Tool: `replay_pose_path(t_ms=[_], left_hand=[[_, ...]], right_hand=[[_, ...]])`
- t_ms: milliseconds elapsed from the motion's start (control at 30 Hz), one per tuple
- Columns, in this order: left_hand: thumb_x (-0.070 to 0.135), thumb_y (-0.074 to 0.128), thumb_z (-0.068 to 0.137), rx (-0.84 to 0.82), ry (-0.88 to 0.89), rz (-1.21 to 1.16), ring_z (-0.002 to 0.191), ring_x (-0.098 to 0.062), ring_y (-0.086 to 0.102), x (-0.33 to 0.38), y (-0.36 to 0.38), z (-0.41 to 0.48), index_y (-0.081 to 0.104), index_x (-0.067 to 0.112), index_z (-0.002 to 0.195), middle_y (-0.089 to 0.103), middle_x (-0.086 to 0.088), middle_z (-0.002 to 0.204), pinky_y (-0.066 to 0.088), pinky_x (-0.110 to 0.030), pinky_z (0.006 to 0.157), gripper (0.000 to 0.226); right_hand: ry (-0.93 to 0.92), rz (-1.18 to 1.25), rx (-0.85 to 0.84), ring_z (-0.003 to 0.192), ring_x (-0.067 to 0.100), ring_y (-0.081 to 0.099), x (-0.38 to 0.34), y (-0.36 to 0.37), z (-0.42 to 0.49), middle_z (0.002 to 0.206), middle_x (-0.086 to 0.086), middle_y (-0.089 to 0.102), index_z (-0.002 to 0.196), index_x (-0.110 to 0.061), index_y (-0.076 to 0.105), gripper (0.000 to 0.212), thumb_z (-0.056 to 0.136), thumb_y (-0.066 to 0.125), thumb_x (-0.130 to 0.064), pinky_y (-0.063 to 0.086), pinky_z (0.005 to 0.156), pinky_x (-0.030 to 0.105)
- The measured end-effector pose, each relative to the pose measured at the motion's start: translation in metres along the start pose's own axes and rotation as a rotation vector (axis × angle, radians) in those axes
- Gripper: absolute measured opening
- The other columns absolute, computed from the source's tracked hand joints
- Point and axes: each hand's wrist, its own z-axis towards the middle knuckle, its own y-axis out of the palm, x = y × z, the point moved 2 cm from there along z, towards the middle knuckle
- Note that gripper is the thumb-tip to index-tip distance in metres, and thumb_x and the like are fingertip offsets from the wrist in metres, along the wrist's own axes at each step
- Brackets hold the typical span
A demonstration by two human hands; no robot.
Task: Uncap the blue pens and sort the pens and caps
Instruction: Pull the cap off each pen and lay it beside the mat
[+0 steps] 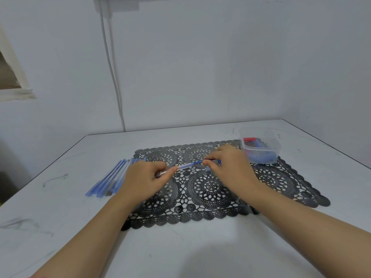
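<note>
A blue pen hangs level above the black lace mat, held between both hands. My left hand pinches its clear barrel end. My right hand pinches the blue cap end, fingers curled round it. A row of several blue pens lies on the table left of the mat, partly hidden by my left hand. A clear plastic box at the mat's far right corner holds blue caps and something red.
The white table has its left edge at the far left and its back edge against a white wall. A white cable runs down the wall behind the table.
</note>
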Motion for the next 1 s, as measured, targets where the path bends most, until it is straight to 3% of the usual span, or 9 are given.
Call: replay_pose_path(t_ms=[100, 200, 333, 600, 700, 800, 900, 1000], left_hand=[[0.069, 0.037, 0.078, -0.001, -0.003, 0.011, 0.042, -0.008, 0.041, 0.000, 0.002, 0.000, 0.043, 0.032, 0.046, 0.043, 0.009, 0.042, 0.030, -0.021, 0.047, 0.049], [0.070, 0.035, 0.077, -0.006, 0.011, 0.033, 0.042, -0.009, 0.040, 0.002, 0.005, 0.001, 0.047, 0.033, 0.049, 0.041, 0.005, 0.041, 0.033, -0.023, 0.047, 0.049], [0.071, 0.032, 0.077, -0.017, 0.017, 0.056, 0.042, -0.009, 0.041, 0.004, 0.008, 0.002, 0.049, 0.029, 0.052, 0.041, 0.003, 0.040, 0.028, -0.021, 0.047, 0.052], [0.068, 0.033, 0.081, 0.010, 0.031, 0.065, 0.042, -0.010, 0.043, 0.005, 0.008, 0.002, 0.048, 0.025, 0.052, 0.043, 0.003, 0.041, 0.038, -0.027, 0.048, 0.054], [0.068, 0.031, 0.081, 0.017, 0.027, 0.082, 0.044, -0.012, 0.046, 0.004, 0.008, 0.003, 0.051, 0.021, 0.054, 0.045, 0.002, 0.042, 0.037, -0.024, 0.047, 0.058], [0.069, 0.029, 0.079, 0.019, 0.021, 0.095, 0.045, -0.010, 0.046, 0.003, 0.006, 0.003, 0.050, 0.023, 0.053, 0.043, 0.003, 0.041, 0.030, -0.018, 0.044, 0.057], [0.070, 0.026, 0.079, 0.028, 0.009, 0.125, 0.043, -0.011, 0.042, 0.001, 0.005, 0.003, 0.053, 0.017, 0.057, 0.046, -0.001, 0.044, 0.026, -0.017, 0.043, 0.063], [0.072, 0.024, 0.078, 0.027, -0.016, 0.133, 0.044, -0.011, 0.043, -0.001, 0.006, 0.003, 0.057, 0.013, 0.062, 0.051, -0.005, 0.048, 0.031, -0.023, 0.046, 0.069]], right_hand=[[-0.095, 0.046, 0.008, 0.095, 0.020, 0.056, -0.007, 0.003, -0.002, 0.095, 0.004, 0.068, 0.101, -0.014, 0.073, 0.018, 0.087, 0.063, -0.020, 0.043, 0.083, 0.030], [-0.181, 0.097, 0.039, 0.086, 0.024, 0.061, -0.013, 0.008, -0.005, 0.089, 0.009, 0.069, 0.095, -0.007, 0.074, 0.016, 0.082, 0.066, -0.004, 0.046, 0.080, 0.029], [-0.234, 0.159, 0.063, 0.084, 0.023, 0.063, -0.015, 0.012, -0.007, 0.089, 0.007, 0.070, 0.096, -0.008, 0.074, 0.027, 0.078, 0.062, 0.008, 0.042, 0.079, 0.018], [-0.337, 0.212, -0.002, 0.102, 0.015, 0.059, -0.020, 0.014, -0.008, 0.109, 0.005, 0.065, 0.111, -0.012, 0.067, 0.053, 0.071, 0.051, 0.019, 0.033, 0.092, 0.006], [-0.294, 0.268, -0.024, 0.104, -0.001, 0.049, -0.021, 0.008, -0.008, 0.118, 0.000, 0.061, 0.117, -0.017, 0.064, 0.058, 0.074, 0.046, 0.017, 0.025, 0.092, -0.004], [-0.178, 0.318, 0.037, 0.094, -0.011, 0.046, -0.015, 0.000, -0.003, 0.115, -0.003, 0.062, 0.116, -0.019, 0.064, 0.055, 0.077, 0.045, 0.015, 0.028, 0.087, -0.004], [-0.033, 0.297, 0.053, 0.094, -0.002, 0.051, 0.001, -0.003, 0.004, 0.112, -0.002, 0.063, 0.114, -0.018, 0.065, 0.046, 0.085, 0.044, 0.011, 0.035, 0.080, -0.001], [-0.003, 0.158, -0.047, 0.092, 0.005, 0.052, 0.014, 0.005, 0.010, 0.113, 0.003, 0.060, 0.117, -0.016, 0.064, 0.041, 0.088, 0.045, 0.006, 0.032, 0.078, 0.007]])
